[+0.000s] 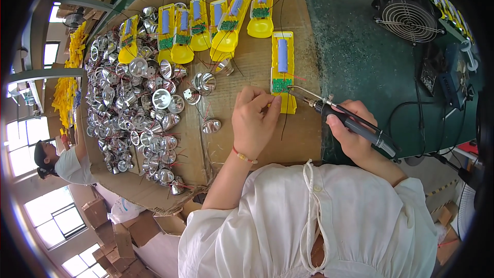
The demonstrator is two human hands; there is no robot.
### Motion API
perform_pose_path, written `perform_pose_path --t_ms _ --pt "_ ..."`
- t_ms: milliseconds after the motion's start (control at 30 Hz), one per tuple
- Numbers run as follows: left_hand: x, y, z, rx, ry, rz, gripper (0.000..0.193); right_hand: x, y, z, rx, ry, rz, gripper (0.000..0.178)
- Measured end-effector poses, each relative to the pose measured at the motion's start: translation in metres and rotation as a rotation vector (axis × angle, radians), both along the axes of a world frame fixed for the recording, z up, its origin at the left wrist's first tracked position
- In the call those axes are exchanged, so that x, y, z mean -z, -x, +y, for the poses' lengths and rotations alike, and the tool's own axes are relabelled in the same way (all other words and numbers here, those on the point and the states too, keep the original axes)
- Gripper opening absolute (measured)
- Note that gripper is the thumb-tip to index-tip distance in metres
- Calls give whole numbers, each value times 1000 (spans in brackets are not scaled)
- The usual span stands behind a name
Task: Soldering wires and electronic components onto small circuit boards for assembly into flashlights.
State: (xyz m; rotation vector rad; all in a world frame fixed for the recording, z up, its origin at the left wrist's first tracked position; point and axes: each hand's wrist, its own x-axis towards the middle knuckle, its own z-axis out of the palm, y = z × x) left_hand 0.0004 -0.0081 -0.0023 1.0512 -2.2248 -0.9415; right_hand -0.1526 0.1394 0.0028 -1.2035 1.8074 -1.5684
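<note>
My right hand (352, 128) grips a soldering iron (355, 126) with a thin metal feed tube alongside its barrel. Its tip is at the green circuit board (281, 85) of a yellow plastic housing (289, 105), which also holds a blue cylindrical battery (282, 55). My left hand (256, 118) is closed in a pinch at the board's lower left edge; what lies between its fingertips is hidden. A thin black wire (284, 126) runs down beside the left thumb, and a short red wire (299, 78) sticks out right of the board.
Left, a big pile of silver reflector cups (139, 98) with wires covers the cardboard (247, 72). Several more yellow housings (198, 25) lie beyond. A metal-grilled fan (409, 18) and a blue box (453, 74) stand at right. Another person (67, 159) is at far left.
</note>
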Motion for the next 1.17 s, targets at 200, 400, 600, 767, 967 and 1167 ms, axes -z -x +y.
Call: perform_pose_path --t_ms 200,400,600,767,967,1167 --pt "4 0 -1 2 11 -3 6 7 -1 -4 45 93 2 16" --pt "5 0 0 -4 35 7 6 5 -3 -4 7 63 26 15" --pt "3 1 -2 24 31 -13 7 1 -1 4 67 62 -113 16" --pt "3 1 -3 -13 -6 -32 8 5 1 7 58 50 -37 19" --pt "3 3 -2 -21 -42 -26 8 6 0 6 77 60 -42 20" --pt "5 2 -1 -34 -34 -12 8 8 -3 -2 25 44 -52 19"
